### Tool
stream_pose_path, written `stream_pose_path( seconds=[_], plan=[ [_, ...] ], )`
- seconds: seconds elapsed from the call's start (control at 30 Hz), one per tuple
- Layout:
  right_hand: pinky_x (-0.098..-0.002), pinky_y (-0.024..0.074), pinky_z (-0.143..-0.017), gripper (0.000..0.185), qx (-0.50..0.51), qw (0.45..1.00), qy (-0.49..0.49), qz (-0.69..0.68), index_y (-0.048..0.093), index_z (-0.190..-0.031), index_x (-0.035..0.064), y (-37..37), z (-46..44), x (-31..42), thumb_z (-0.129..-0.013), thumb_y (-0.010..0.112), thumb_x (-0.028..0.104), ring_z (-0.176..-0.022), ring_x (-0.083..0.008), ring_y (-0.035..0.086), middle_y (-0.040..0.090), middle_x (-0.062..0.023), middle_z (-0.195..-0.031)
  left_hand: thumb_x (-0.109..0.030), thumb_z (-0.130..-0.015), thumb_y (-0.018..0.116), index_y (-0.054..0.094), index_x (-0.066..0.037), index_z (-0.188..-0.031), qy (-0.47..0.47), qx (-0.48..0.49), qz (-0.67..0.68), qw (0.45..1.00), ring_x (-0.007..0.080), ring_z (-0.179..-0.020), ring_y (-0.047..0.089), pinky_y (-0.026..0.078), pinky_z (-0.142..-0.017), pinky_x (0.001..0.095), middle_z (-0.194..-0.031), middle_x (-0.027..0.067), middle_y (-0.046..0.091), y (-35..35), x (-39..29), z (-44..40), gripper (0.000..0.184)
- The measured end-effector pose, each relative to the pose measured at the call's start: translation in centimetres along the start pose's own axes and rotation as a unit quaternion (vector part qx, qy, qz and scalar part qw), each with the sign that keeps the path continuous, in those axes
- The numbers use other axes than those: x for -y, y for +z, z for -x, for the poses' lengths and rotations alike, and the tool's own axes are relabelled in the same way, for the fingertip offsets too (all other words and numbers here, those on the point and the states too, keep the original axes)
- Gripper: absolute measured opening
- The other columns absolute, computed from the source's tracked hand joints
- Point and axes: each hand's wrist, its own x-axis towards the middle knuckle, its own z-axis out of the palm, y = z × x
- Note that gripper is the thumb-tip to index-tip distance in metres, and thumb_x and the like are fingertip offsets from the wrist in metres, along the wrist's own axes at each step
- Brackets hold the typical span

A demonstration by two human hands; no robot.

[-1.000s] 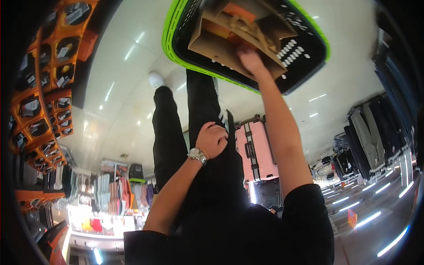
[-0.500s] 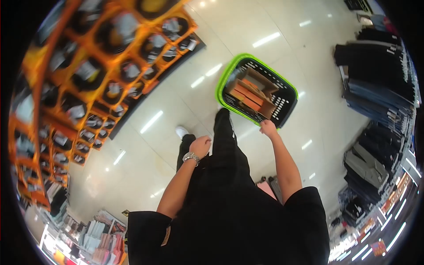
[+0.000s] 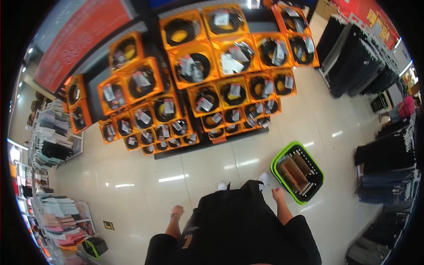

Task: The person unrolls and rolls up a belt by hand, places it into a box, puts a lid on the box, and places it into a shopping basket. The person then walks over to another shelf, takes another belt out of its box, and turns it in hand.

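Observation:
A black shopping basket with a lime-green rim (image 3: 281, 154) is on the floor to my right. Inside it sits an open cardboard box (image 3: 301, 164) with something orange in it. My right hand (image 3: 278, 194) is closed at the basket's near left side, seemingly around its handle, which my fingers hide. On the other side, my left hand (image 3: 177, 210) hangs low over the floor with its fingers curled in. A metal watch is on that wrist, and nothing shows in the hand.
Ahead stands a tiered display of orange boxed black pans (image 3: 192, 66) on a dark base (image 3: 212, 146). Racks of dark trousers (image 3: 384, 154) line the right. Folded clothes (image 3: 62, 216) and another basket (image 3: 95, 247) are at left. A person in pink (image 3: 405, 107) is far right.
My view has swung left and up, bringing the whole pan display in front. The basket now appears lower and further right. My left hand has swung out from in front of my leg.

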Motion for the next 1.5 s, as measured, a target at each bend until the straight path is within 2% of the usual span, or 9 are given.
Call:
stream_pose_path(
  seconds=[0.23, 0.5, 0.77, 0.97, 1.13, 1.2, 1.23, 1.3, 1.5],
  plan=[
    [-0.0475, 0.0499, -0.077, 0.021, -0.131, 0.985, -0.109, -0.027, 0.065, -0.08, 0.0006, 0.6, -2.8, 8.3, -0.08, 0.06, 0.021, -0.084, -0.0407, 0.064, 0.066, -0.0235, -0.082, -0.029, -0.076, 0.064, 0.071, -0.008, -0.096, 0.013, 0.138, 0.096, 0.986, 0.0327, -0.097, 0.065, 0.051, -0.083, 0.0434, -0.098, 0.0156, 0.069, 1.3, -2.0, 5.0, 0.029],
    [-0.043, 0.0512, -0.074, 0.031, 0.105, 0.953, -0.279, 0.06, 0.067, -0.083, 0.0036, -2.6, -4.8, 21.8, -0.082, 0.063, 0.034, -0.082, -0.0373, 0.064, 0.067, -0.0188, -0.082, -0.022, -0.077, 0.063, 0.069, -0.006, -0.09, 0.153, -0.018, 0.022, 0.988, 0.0346, -0.092, 0.064, 0.051, -0.081, 0.0445, -0.093, 0.0159, 0.068, -5.3, -6.2, -4.5, 0.021],
    [-0.0389, 0.0517, -0.071, 0.022, 0.125, 0.93, -0.343, 0.051, 0.064, -0.084, 0.0047, -0.2, -10.6, 22.5, -0.081, 0.059, 0.026, -0.077, -0.0328, 0.065, 0.066, -0.0171, -0.08, -0.033, -0.088, 0.041, 0.065, -0.008, -0.093, 0.092, -0.207, 0.363, 0.904, 0.0377, -0.095, 0.06, 0.047, -0.083, 0.0454, -0.097, 0.0177, 0.065, -19.5, -10.7, -7.4, 0.035],
    [-0.0289, 0.0466, -0.05, 0.013, 0.272, 0.936, -0.219, 0.04, 0.064, -0.065, 0.0042, -1.4, -18.0, 17.0, -0.073, 0.054, 0.006, -0.052, -0.0121, 0.056, 0.057, -0.0025, -0.057, -0.03, -0.087, 0.049, 0.063, -0.002, -0.093, 0.019, -0.177, 0.441, 0.88, 0.0226, -0.075, 0.066, 0.051, -0.071, 0.0354, -0.078, 0.0107, 0.068, -18.9, -12.9, -9.4, 0.032],
    [-0.0346, 0.0478, -0.05, 0.012, 0.201, 0.957, -0.177, 0.111, 0.067, -0.075, 0.0032, -5.0, -18.5, 14.8, -0.076, 0.064, 0.015, -0.053, -0.015, 0.058, 0.06, -0.0057, -0.059, -0.03, -0.083, 0.053, 0.068, -0.003, -0.087, 0.016, -0.125, 0.257, 0.958, 0.0332, -0.091, 0.065, 0.051, -0.079, 0.0414, -0.093, 0.0193, 0.068, -8.8, -12.7, -11.5, 0.031],
    [-0.0352, 0.0465, -0.046, 0.023, 0.143, 0.752, -0.543, 0.345, 0.063, -0.085, 0.0015, -2.5, -24.2, 9.2, -0.078, 0.068, 0.023, -0.049, -0.0176, 0.056, 0.056, -0.0057, -0.059, -0.029, -0.081, 0.056, 0.07, -0.003, -0.087, 0.017, -0.118, 0.255, 0.959, 0.0332, -0.094, 0.065, 0.051, -0.084, 0.0406, -0.095, 0.0171, 0.068, -9.1, -14.9, -7.5, 0.029],
    [-0.0329, 0.0445, -0.043, 0.026, 0.274, 0.907, -0.303, 0.102, 0.059, -0.091, 0.0014, 0.8, -28.0, 4.6, -0.081, 0.069, 0.023, -0.046, -0.0188, 0.054, 0.052, -0.0047, -0.058, -0.026, -0.08, 0.059, 0.069, -0.002, -0.09, 0.03, -0.096, 0.281, 0.954, 0.0352, -0.095, 0.064, 0.051, -0.084, 0.0402, -0.096, 0.0174, 0.068, -6.1, -15.0, -8.2, 0.027],
    [-0.0303, 0.0418, -0.041, 0.018, 0.248, 0.964, -0.059, -0.079, 0.056, -0.082, 0.0018, -0.7, -25.1, 8.3, -0.085, 0.065, 0.017, -0.045, -0.0177, 0.052, 0.052, -0.0047, -0.059, -0.023, -0.083, 0.054, 0.067, 0.0, -0.094, 0.046, -0.141, 0.489, 0.859, 0.0407, -0.094, 0.062, 0.049, -0.081, 0.0437, -0.094, 0.0215, 0.067, 3.2, -16.4, -10.0, 0.029],
    [-0.0305, 0.0428, -0.042, 0.013, 0.288, 0.951, -0.103, -0.039, 0.056, -0.08, 0.0015, 1.7, -26.4, 8.9, -0.086, 0.061, 0.011, -0.049, -0.0169, 0.053, 0.052, -0.0038, -0.059, -0.022, -0.083, 0.054, 0.067, 0.0, -0.094, -0.133, -0.023, 0.43, 0.892, 0.0397, -0.093, 0.063, 0.049, -0.08, 0.0436, -0.093, 0.0211, 0.067, 3.3, -19.6, 3.4, 0.028]
  ],
)
